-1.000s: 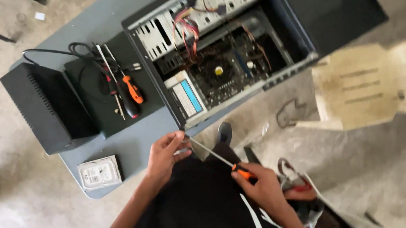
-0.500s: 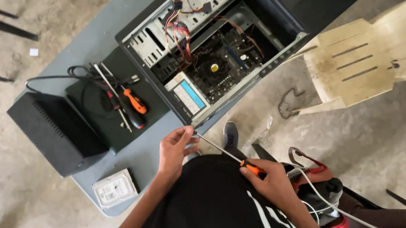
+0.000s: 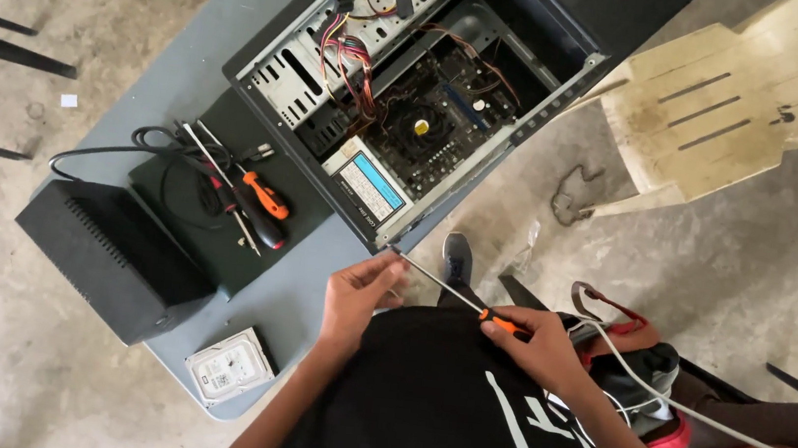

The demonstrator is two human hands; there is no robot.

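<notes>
Head view: screwdriver (image 3: pixel 442 286) spans right hand (image 3: pixel 536 345) to left hand (image 3: pixel 358 294).

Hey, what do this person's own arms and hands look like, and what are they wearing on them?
Both arms are bare from above the elbow down: no sleeves, gloves, watch or rings show. The left hand and right hand are bare. The person wears a black short-sleeved T-shirt with large white lettering on its front.

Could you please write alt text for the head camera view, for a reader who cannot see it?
Seen from above, a person's right hand grips the orange handle of a long screwdriver whose tip meets the corner of an open grey metal computer case on a grey table, while the left hand steadies the shaft. Two spare orange-handled screwdrivers and a silver hard drive lie nearby.
</notes>
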